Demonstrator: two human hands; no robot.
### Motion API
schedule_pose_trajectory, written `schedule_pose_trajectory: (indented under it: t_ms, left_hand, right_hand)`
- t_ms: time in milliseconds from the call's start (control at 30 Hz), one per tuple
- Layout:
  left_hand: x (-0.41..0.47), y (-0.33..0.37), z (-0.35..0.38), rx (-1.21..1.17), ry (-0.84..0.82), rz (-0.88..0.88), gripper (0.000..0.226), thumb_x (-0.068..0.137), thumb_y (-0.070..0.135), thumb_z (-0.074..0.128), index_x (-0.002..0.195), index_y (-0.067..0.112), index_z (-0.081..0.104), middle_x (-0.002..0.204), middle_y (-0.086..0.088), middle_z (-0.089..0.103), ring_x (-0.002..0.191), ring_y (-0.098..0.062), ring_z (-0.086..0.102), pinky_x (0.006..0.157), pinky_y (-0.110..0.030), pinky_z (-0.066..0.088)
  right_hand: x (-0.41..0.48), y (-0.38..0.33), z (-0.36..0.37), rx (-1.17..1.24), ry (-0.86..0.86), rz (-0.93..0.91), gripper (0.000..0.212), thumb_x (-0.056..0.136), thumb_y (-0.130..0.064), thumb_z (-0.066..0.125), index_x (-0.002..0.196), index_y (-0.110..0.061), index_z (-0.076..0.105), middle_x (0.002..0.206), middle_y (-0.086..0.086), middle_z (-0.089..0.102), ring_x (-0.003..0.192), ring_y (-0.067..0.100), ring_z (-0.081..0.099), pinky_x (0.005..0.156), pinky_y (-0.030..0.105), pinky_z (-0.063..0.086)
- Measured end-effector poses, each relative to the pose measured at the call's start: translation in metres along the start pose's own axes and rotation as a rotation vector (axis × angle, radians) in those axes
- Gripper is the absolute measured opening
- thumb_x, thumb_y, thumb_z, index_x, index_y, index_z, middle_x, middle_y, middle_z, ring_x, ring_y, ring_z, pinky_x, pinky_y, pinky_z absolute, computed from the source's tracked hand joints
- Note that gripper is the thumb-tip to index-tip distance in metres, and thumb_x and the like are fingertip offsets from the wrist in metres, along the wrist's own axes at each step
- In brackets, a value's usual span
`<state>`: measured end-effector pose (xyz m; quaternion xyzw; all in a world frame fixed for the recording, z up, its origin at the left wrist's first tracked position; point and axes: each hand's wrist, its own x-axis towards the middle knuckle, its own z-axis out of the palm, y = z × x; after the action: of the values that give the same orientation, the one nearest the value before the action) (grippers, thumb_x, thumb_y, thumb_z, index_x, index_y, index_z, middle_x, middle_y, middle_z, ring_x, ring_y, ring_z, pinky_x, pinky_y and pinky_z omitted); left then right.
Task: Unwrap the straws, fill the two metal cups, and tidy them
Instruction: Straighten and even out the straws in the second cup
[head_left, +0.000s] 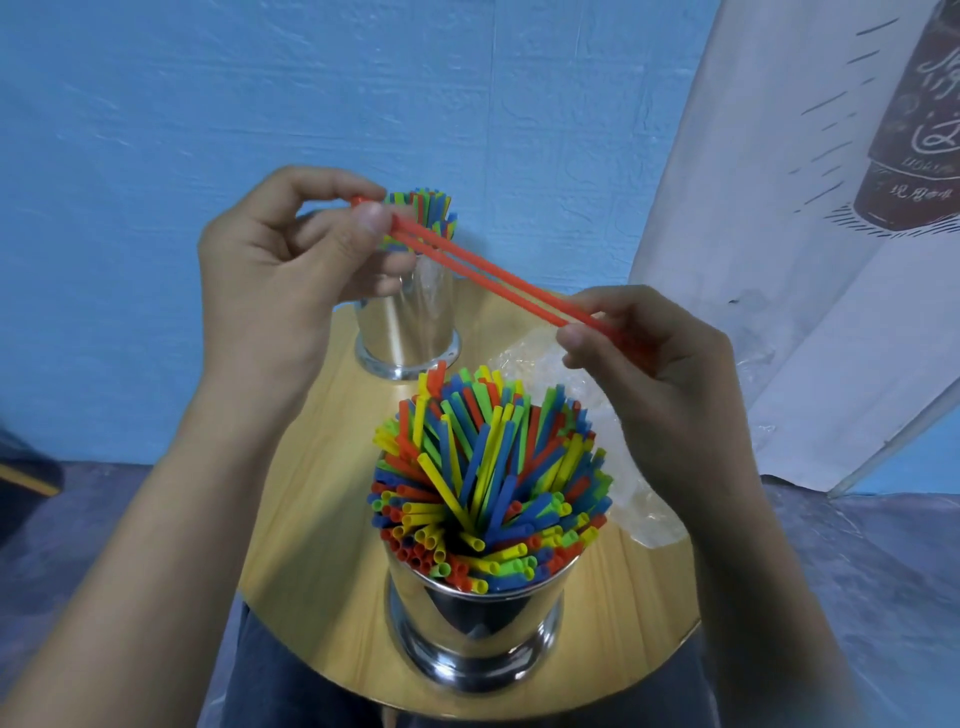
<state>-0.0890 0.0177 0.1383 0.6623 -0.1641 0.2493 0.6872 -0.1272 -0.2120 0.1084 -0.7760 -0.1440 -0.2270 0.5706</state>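
near cup (475, 618) is stuffed full, both hands, left (280, 275) and right (670, 374), pinch two red straws (488, 273) over the table (322, 519), far cup (410, 322) looks filled too, wrapper (639, 499) lying empty, so mostly just tidying left i'd say

Both bare forearms reached up and forward from the lower corners, wrists raised. The left hand (280, 260) was turned palm inward, thumb pressed against the forefinger in a pinch, the other fingers curled loosely beneath. The right hand (660, 358) sat lower and nearer, its thumb and forefinger likewise pinched together, remaining fingers folded.
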Motion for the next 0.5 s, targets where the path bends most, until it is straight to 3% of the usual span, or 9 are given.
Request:
schedule_pose_trajectory:
  t_ms: [133,233,300,400,500]
  left_hand:
    - [-0.007,-0.011,-0.004,0.119,-0.104,-0.087,0.005,0.094,0.010,0.067,0.094,0.015,0.068,0.075,0.005,0.078,0.065,-0.012,0.073,0.059,-0.024,0.058]
    - [-0.012,-0.009,-0.002,0.196,-0.284,-0.120,0.005,0.088,0.017,0.068,0.091,0.013,0.069,0.080,0.002,0.079,0.062,-0.007,0.067,0.059,-0.017,0.051]
    - [-0.015,-0.009,-0.001,0.272,-0.392,-0.138,0.010,0.085,0.023,0.074,0.090,0.015,0.070,0.080,0.002,0.079,0.067,-0.007,0.068,0.063,-0.018,0.051]
    - [-0.013,-0.010,-0.002,0.359,-0.506,-0.163,0.018,0.081,0.032,0.079,0.096,0.022,0.074,0.087,0.003,0.078,0.077,-0.016,0.070,0.071,-0.032,0.053]
    - [-0.009,-0.011,-0.002,0.386,-0.646,-0.240,0.031,0.085,0.045,0.073,0.113,0.033,0.073,0.107,0.012,0.077,0.098,-0.005,0.070,0.087,-0.029,0.056]
  right_hand:
    - [-0.001,-0.004,-0.008,0.474,0.109,0.155,0.016,0.080,-0.025,0.072,0.093,-0.015,0.070,0.074,0.001,0.070,0.076,0.019,0.071,0.077,0.031,0.059]
    - [0.001,-0.006,-0.010,0.682,0.175,0.222,0.010,0.088,-0.022,0.064,0.095,-0.015,0.066,0.071,0.000,0.067,0.077,0.016,0.069,0.071,0.027,0.056]
    - [0.003,-0.005,-0.012,0.622,0.245,0.178,0.012,0.101,-0.020,0.057,0.099,-0.014,0.068,0.072,-0.001,0.066,0.080,0.017,0.068,0.070,0.028,0.055]
    - [0.005,-0.008,-0.017,0.467,0.343,0.057,0.023,0.109,-0.018,0.048,0.096,-0.013,0.066,0.069,-0.001,0.062,0.074,0.019,0.063,0.066,0.031,0.052]
    - [0.005,-0.016,-0.027,0.369,0.400,-0.015,0.028,0.110,-0.015,0.043,0.087,-0.014,0.059,0.061,-0.004,0.052,0.062,0.018,0.052,0.057,0.031,0.043]
